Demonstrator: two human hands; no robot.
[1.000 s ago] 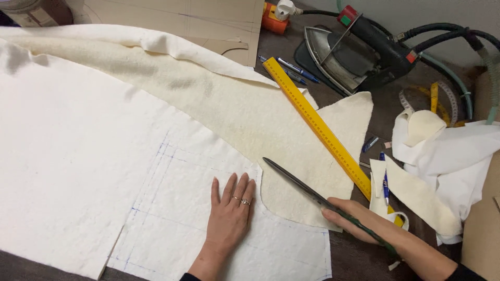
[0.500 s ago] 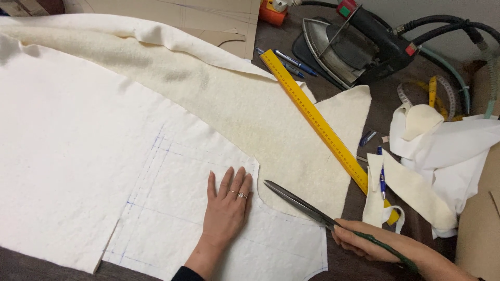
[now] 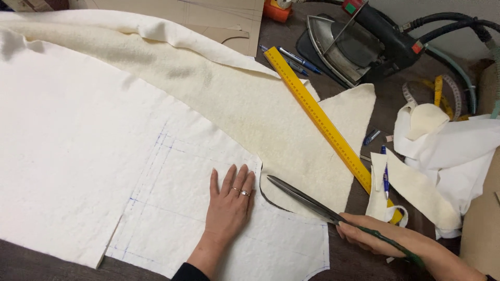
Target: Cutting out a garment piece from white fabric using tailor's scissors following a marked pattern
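My left hand [image 3: 227, 206] lies flat, fingers spread, on a white padded fabric piece [image 3: 172, 208] marked with blue pen lines. My right hand [image 3: 375, 239] grips the dark handles of long steel scissors [image 3: 304, 199]. The blades point up-left and sit at a curved cut edge of the white piece, just right of my left fingertips. Under and beyond them spreads a cream fleecy fabric [image 3: 250, 109].
A yellow ruler [image 3: 325, 125] lies diagonally across the cream fabric. A steam iron [image 3: 359, 44] with hoses rests at the back right. Blue pens [image 3: 291, 57], a tape measure [image 3: 442, 93] and white fabric scraps [image 3: 442, 151] lie on the right. Cardboard patterns [image 3: 208, 15] lie at the back.
The scissors and my right hand have slid a little down and right along the curved cut. My left hand stays flat on the white piece. The view has shifted slightly.
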